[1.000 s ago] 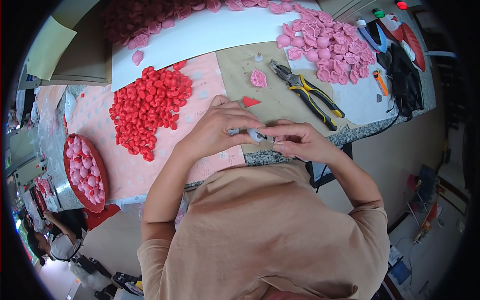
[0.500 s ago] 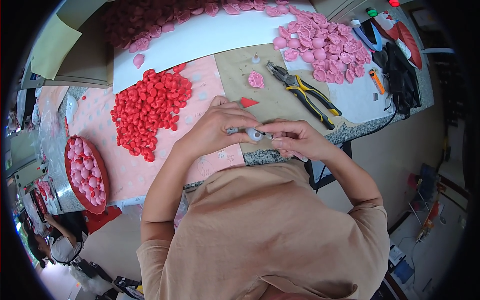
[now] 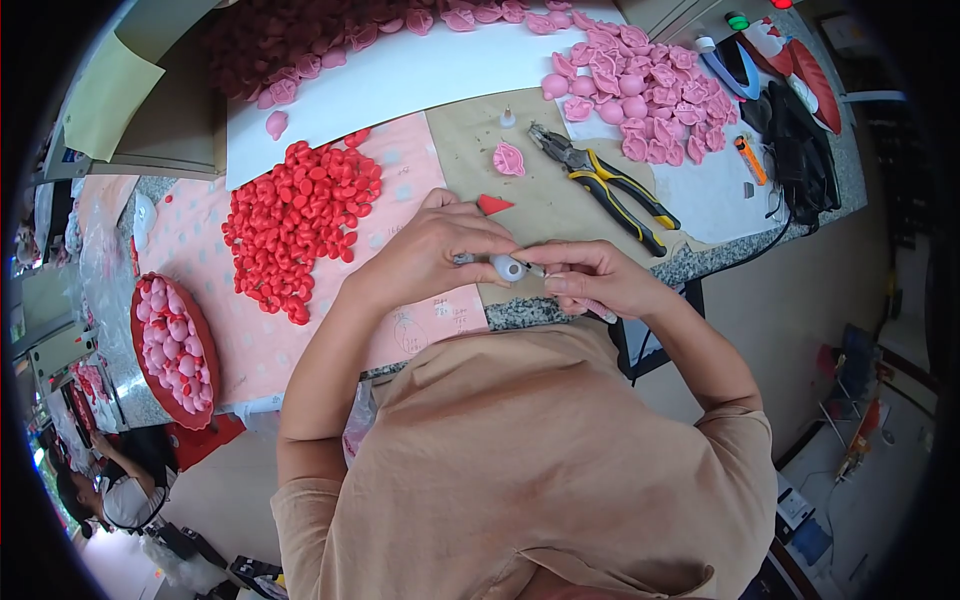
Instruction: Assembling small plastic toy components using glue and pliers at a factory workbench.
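My left hand (image 3: 432, 250) is closed, its fingertips pinching a small whitish translucent piece (image 3: 508, 268) with a dark round hole. My right hand (image 3: 605, 280) grips a slender pen-like tool (image 3: 597, 308), whose pinkish end sticks out below the fingers. Its dark tip meets the whitish piece between my hands; whether it goes inside is too small to tell. Just beyond my fingers lie a red triangular scrap (image 3: 495, 204) and a pink petal-shaped piece (image 3: 508, 159). A small translucent nozzle-like cone (image 3: 507, 118) stands farther back.
Black-and-yellow pliers (image 3: 610, 190) lie to the right. Red pieces (image 3: 300, 220) are heaped at left, near a red oval tray (image 3: 204, 405) of pink pieces. More pink petal pieces (image 3: 650, 90) pile at back right. An orange lighter (image 3: 750, 160) lies near a black bag-like bundle (image 3: 803, 160).
My hands stay together at nearly the same spot. The right hand's tool has tilted or turned slightly, showing more of its pinkish end. The whole view has shifted a little.
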Demonstrator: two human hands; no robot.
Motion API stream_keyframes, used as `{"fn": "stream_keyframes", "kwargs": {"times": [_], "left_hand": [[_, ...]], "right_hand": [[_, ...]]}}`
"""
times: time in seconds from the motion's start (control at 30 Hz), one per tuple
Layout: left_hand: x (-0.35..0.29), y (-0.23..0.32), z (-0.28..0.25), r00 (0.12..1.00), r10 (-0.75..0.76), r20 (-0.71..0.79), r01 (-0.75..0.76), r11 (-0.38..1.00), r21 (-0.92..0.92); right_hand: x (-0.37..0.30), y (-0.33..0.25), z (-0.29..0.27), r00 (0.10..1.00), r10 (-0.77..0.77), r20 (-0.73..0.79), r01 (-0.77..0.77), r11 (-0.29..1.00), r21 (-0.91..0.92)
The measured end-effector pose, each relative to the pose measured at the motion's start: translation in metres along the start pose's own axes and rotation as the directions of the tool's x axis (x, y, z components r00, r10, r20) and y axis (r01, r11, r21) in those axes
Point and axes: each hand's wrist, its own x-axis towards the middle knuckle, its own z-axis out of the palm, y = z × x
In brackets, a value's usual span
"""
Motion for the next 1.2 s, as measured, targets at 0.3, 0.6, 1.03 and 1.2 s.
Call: {"fn": "stream_keyframes", "kwargs": {"times": [0.3, 0.6, 1.03, 1.2], "left_hand": [[0.000, -0.003, 0.001, 1.000, -0.005, 0.010, 0.005, 1.000, -0.010], [0.003, 0.000, -0.001, 1.000, -0.015, 0.028, 0.016, 0.999, -0.045], [-0.004, 0.037, 0.012, 0.954, -0.160, -0.255, 0.203, 0.967, 0.156], [-0.004, 0.047, 0.035, 0.884, -0.292, -0.364, 0.357, 0.925, 0.126]], "right_hand": [[-0.006, -0.006, -0.001, 0.996, -0.035, 0.080, 0.046, 0.989, -0.141], [-0.001, -0.004, 0.003, 0.987, -0.157, 0.023, 0.158, 0.955, -0.252], [-0.011, 0.019, 0.031, 0.957, -0.190, -0.220, 0.184, 0.982, -0.048], [-0.006, 0.032, 0.041, 0.896, -0.330, -0.298, 0.319, 0.944, -0.086]]}}
